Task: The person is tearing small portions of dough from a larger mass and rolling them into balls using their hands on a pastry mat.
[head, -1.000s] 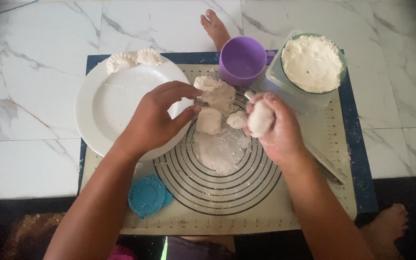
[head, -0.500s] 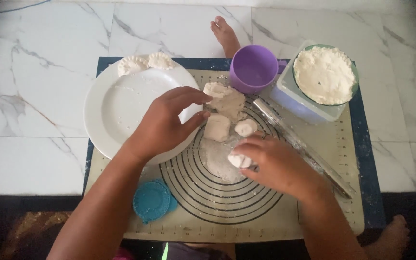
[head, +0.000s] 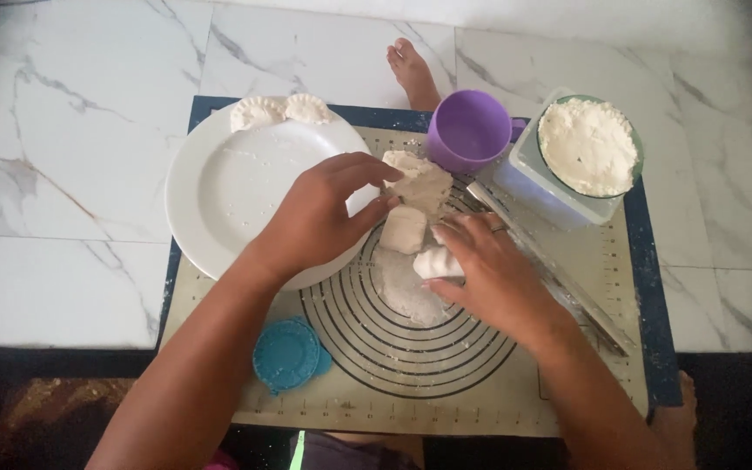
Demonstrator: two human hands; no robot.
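- Our left hand reaches over the white plate, its fingers pinching the edge of the big dough lump.
- Our right hand lies palm down on the baking mat, fingers loosely curled around a small dough piece beside a floury patch.
- Another dough piece sits between both hands.
- Two folded dumplings rest on the plate's far rim.
- We see a purple cup, a flour bowl, a blue dumpling press and a metal tool around the mat.
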